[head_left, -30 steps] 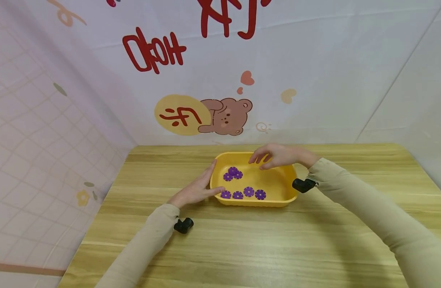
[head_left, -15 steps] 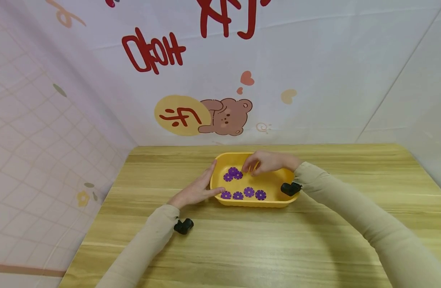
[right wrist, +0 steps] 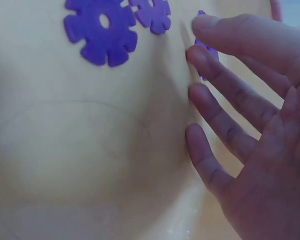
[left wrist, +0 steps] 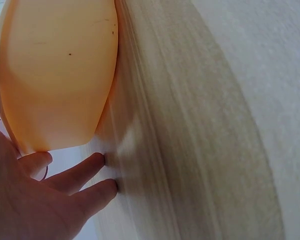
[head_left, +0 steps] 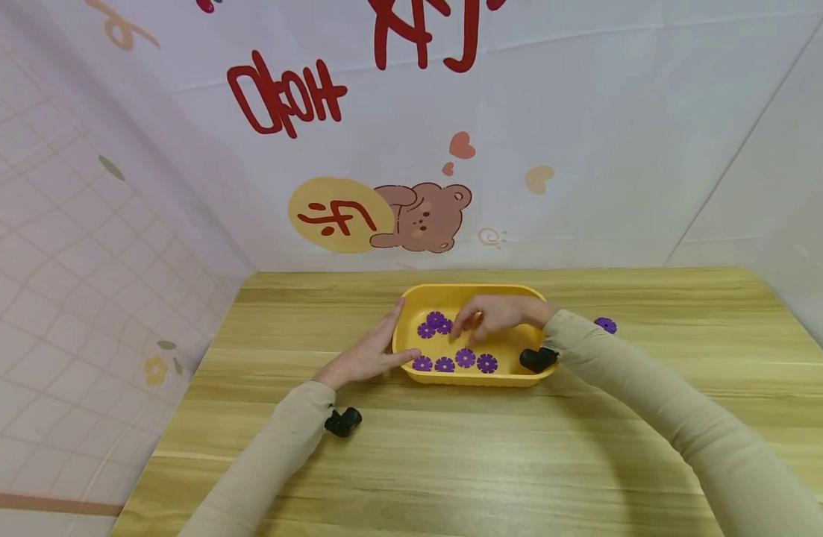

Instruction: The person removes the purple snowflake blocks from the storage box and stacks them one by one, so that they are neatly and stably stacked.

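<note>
A yellow plastic basin [head_left: 478, 379] sits on the table. Purple snowflake building discs [head_left: 465, 358] lie in it: a small cluster at the far left and several along the near side. My left hand [head_left: 364, 358] rests against the basin's left end, thumb across the rim; in the left wrist view its fingers [left wrist: 75, 175] spread fairly straight beside the outer wall. Inside the basin, my right hand [head_left: 497, 313] reaches down between cluster and row, holding nothing. The right wrist view has its fingertips [right wrist: 197, 90] close over the basin floor, beside a purple disc [right wrist: 102, 30].
One more purple disc [head_left: 605, 325] lies on the wooden table [head_left: 451, 455] to the right of the basin, close behind the right sleeve [head_left: 619, 358]. A printed cloth wall [head_left: 586, 112] rises at the table's back edge.
My right hand has moved left and lower into the basin, its fingers now near the cluster. The disc on the table has come into view from behind the right arm. Left hand unchanged.
</note>
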### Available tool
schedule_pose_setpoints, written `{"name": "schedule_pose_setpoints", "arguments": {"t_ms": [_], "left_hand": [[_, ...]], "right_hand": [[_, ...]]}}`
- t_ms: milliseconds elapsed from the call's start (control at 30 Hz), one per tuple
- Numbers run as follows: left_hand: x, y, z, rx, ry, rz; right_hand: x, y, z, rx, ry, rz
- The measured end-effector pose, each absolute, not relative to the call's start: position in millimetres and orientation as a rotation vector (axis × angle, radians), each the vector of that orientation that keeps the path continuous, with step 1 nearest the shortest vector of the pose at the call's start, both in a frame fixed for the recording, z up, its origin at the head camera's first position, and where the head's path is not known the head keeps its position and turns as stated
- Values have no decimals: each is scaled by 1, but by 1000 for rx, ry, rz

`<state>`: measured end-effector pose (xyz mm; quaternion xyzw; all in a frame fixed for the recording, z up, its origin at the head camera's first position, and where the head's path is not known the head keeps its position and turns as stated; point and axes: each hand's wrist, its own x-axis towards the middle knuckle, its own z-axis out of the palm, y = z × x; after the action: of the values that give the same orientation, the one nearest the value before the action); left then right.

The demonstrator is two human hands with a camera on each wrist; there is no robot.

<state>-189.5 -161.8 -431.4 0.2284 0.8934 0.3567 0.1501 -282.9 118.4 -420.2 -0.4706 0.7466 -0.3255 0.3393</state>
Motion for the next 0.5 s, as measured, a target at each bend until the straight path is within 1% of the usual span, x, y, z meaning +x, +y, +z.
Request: {"name": "schedule_pose_setpoints", "arguments": {"t_ms": [200,500], "left_hand": [[-190,-162,-433,664,2563,1023],[-190,-162,-432,656,2552,1033]], "right_hand": [[-284,119,-430,-1266,1919,-818],[-279,117,-433,-1157,1955,-706]]}}
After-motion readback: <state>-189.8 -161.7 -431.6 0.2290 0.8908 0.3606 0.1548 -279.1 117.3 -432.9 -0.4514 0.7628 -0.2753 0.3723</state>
